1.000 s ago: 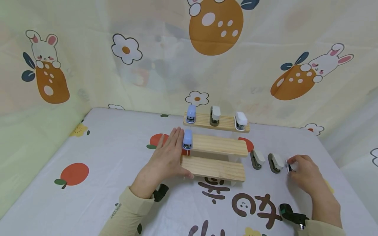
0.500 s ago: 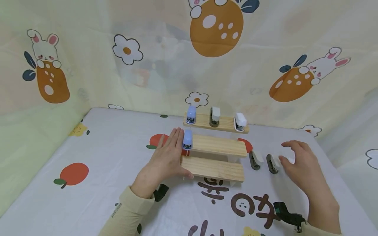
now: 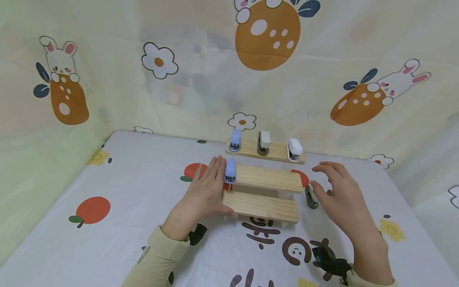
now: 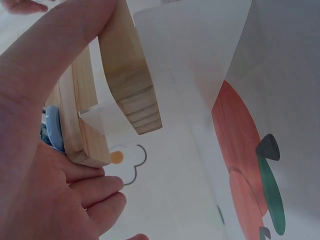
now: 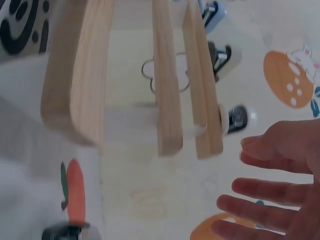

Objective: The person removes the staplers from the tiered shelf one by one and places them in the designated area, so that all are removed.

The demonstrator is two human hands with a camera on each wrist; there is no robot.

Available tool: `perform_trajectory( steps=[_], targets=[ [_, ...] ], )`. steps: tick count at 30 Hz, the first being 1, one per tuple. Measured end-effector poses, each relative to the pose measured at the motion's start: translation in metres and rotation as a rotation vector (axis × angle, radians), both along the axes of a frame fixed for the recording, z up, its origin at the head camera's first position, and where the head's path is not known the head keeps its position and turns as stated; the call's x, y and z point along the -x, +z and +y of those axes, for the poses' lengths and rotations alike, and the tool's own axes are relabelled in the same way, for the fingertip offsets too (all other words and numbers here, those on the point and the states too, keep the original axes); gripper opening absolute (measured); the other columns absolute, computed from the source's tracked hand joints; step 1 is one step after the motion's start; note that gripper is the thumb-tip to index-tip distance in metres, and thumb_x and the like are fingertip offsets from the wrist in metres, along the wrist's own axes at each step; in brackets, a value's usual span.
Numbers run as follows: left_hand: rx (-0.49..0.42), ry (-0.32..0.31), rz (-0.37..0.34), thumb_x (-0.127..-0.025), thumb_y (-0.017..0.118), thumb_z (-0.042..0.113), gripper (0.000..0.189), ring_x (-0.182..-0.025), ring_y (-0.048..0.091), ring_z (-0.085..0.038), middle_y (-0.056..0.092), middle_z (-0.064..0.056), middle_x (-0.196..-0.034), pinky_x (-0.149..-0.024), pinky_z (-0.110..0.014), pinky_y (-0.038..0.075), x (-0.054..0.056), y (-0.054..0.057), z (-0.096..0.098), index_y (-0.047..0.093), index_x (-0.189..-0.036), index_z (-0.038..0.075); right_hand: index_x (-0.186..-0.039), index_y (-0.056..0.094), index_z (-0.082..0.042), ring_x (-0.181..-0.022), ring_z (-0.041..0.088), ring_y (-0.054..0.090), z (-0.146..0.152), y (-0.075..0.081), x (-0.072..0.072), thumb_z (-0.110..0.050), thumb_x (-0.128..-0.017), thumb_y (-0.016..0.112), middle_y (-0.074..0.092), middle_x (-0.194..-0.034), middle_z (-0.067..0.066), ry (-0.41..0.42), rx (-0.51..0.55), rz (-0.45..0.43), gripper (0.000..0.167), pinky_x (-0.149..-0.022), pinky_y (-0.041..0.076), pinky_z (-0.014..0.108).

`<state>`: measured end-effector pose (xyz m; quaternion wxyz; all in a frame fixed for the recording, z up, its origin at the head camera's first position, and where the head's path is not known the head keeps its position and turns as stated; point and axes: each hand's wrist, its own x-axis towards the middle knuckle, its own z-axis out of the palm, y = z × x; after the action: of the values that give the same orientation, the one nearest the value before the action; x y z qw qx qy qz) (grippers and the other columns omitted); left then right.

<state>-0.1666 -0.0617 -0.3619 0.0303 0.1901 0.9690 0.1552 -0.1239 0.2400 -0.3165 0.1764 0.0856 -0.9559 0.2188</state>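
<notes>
My left hand (image 3: 202,191) lies with straight fingers along the left end of a stepped wooden rack (image 3: 263,206); its thumb touches the lowest plank (image 4: 127,75) in the left wrist view. Beside those fingers, a light-blue mini stapler (image 3: 230,171) stands on the middle plank. The top plank bears another blue stapler (image 3: 234,140), a grey-and-white stapler (image 3: 263,143) and a white stapler (image 3: 295,150). Right of the rack, my right hand (image 3: 338,195) hovers with thumb and fingers apart, holding nothing. A grey-and-white stapler (image 3: 311,198) on the table shows partly past its thumb.
White, fruit-printed cloth (image 3: 143,215) covers the table, and a patterned curtain (image 3: 201,91) rises behind it. Clear supports (image 4: 195,45) hold up the planks. A black wrist camera (image 3: 331,263) sits below the right hand.
My right hand has let go of a small item at the far right, lifted, and moved left over the table staplers, now covering one. The left hand stays at the rack.
</notes>
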Motion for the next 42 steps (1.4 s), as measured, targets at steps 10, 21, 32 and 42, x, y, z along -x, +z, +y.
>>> perform_trajectory(
  steps=[10, 21, 32, 42],
  targets=[
    [-0.005, -0.009, 0.015, -0.054, 0.09, 0.063, 0.146, -0.156, 0.006, -0.027, 0.01, -0.013, -0.167, -0.125, -0.054, 0.01, 0.0, 0.0, 0.002, 0.009, -0.159, 0.002, -0.113, 0.066, -0.001, -0.115, 0.038, 0.058, -0.038, 0.002, 0.001, 0.002, -0.085, 0.07, 0.059, -0.126, 0.018, 0.164, 0.036, 0.122, 0.029, -0.09, 0.051, 0.059],
    [0.013, -0.002, 0.015, -0.054, 0.089, 0.065, 0.147, -0.156, 0.005, -0.026, 0.009, -0.012, -0.168, -0.125, -0.053, 0.009, 0.001, 0.0, 0.002, 0.008, -0.159, 0.002, -0.114, 0.065, -0.001, -0.112, 0.034, 0.062, -0.072, -0.002, 0.006, -0.004, -0.088, 0.071, 0.06, -0.124, 0.013, 0.25, 0.035, 0.114, 0.026, -0.089, 0.055, 0.051],
    [0.02, -0.003, 0.013, -0.055, 0.087, 0.067, 0.146, -0.156, 0.005, -0.026, 0.008, -0.012, -0.168, -0.125, -0.053, 0.01, 0.001, 0.0, 0.0, 0.007, -0.159, 0.002, -0.116, 0.066, -0.006, -0.115, 0.03, 0.061, -0.101, -0.005, 0.012, -0.012, -0.091, 0.071, 0.059, -0.129, 0.01, 0.272, 0.04, 0.022, 0.027, -0.095, 0.054, 0.048],
    [0.015, -0.004, 0.018, -0.055, 0.087, 0.066, 0.145, -0.156, 0.006, -0.026, 0.009, -0.012, -0.168, -0.125, -0.054, 0.011, 0.0, -0.002, -0.001, 0.008, -0.159, 0.002, -0.123, 0.062, -0.005, -0.116, 0.027, 0.062, -0.121, -0.013, 0.017, -0.012, -0.089, 0.072, 0.056, -0.131, 0.01, 0.341, 0.064, 0.042, 0.036, -0.099, 0.054, 0.043]
  ],
)
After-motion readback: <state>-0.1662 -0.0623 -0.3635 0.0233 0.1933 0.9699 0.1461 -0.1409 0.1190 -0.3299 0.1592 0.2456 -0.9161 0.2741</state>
